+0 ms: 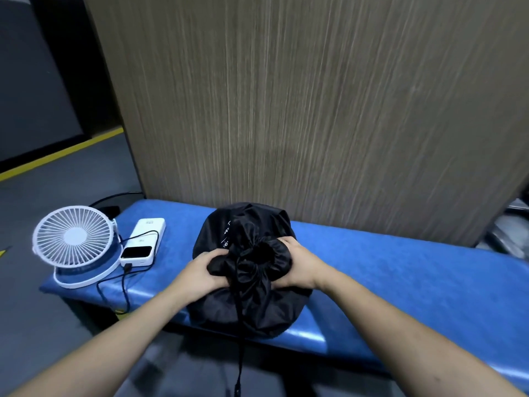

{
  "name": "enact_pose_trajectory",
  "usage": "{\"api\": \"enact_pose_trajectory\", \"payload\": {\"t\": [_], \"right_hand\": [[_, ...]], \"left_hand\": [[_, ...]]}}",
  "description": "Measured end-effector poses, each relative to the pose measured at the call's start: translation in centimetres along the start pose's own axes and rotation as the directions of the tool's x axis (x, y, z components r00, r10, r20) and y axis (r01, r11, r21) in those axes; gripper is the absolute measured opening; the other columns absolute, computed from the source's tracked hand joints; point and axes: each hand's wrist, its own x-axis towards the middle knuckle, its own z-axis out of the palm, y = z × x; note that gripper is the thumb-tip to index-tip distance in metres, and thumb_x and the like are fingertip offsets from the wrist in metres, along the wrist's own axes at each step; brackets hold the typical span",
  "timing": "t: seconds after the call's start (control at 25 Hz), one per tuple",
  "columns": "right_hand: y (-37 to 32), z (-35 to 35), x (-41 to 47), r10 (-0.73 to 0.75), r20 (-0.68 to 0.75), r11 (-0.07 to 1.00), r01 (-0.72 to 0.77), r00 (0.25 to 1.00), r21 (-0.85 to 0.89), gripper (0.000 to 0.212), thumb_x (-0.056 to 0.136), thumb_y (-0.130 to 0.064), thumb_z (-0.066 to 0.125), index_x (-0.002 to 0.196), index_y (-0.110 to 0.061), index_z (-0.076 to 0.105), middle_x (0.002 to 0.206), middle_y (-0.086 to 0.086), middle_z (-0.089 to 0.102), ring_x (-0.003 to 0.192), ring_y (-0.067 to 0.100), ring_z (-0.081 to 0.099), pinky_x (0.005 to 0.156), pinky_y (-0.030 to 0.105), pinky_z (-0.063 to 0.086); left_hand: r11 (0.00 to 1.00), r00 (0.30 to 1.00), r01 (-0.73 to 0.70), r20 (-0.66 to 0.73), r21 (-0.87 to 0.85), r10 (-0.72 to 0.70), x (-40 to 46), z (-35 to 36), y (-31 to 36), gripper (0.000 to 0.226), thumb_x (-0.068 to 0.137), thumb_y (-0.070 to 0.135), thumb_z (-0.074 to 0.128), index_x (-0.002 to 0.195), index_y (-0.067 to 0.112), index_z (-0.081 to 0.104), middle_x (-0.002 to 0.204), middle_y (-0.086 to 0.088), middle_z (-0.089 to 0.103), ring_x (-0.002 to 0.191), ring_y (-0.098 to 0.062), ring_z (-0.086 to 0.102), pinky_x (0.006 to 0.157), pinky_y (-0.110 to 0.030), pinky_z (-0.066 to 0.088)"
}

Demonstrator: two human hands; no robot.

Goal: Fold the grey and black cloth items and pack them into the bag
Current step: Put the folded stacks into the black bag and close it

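Observation:
A full black drawstring bag (246,305) stands on the blue padded bench (400,267), its mouth gathered into a tight ruffle at the top. My left hand (204,270) grips the gathered fabric on the left side of the mouth. My right hand (297,265) grips it on the right side. A black drawstring cord (240,353) hangs from the mouth down past the bench's front edge. The grey and black cloth items are not visible; the bag's contents are hidden.
A white desk fan (73,239) stands at the bench's left end, with a white power bank (143,243) beside it and black cables trailing over the edge. A tall wood-grain panel (315,110) rises behind the bench. Grey floor with a yellow stripe lies to the left.

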Motion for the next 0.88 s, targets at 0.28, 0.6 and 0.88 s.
{"api": "enact_pose_trajectory", "payload": {"t": [0.28,0.6,0.88], "right_hand": [[-1.6,-3.9,-5.7,-0.015,-0.184,0.988,0.042,0.983,0.148,0.063,0.063,-0.016,0.091,0.112,-0.032,0.056,0.121,-0.003,0.063,0.113,0.008,0.060,0.098,0.025,0.049],[3.0,-18.0,-21.1,0.147,-0.387,0.989,-0.139,0.910,0.049,0.061,0.058,-0.035,0.086,0.113,-0.026,0.061,0.111,-0.012,0.069,0.106,0.007,0.065,0.094,0.037,0.052],[10.5,-26.6,-37.5,0.295,-0.496,0.949,-0.310,0.817,0.054,0.064,0.065,-0.012,0.090,0.122,-0.009,0.061,0.116,-0.006,0.065,0.105,0.005,0.061,0.092,0.019,0.049]], "left_hand": [[0.987,0.988,-0.150,-0.049,-0.052,0.147,-0.6,0.3,8.0,0.045,0.071,0.012,0.083,0.099,0.043,0.065,0.078,0.026,0.070,0.073,0.009,0.062,0.077,-0.013,0.047],[0.930,0.925,-0.364,0.091,-0.052,0.368,-1.6,9.8,26.9,0.048,0.072,0.011,0.073,0.102,0.046,0.061,0.093,0.011,0.071,0.086,-0.010,0.064,0.083,-0.025,0.050],[0.840,0.791,-0.523,0.284,-0.146,0.542,-3.5,25.0,40.5,0.044,0.068,0.028,0.078,0.109,0.041,0.066,0.103,0.014,0.072,0.101,-0.008,0.066,0.092,-0.027,0.050]]}}
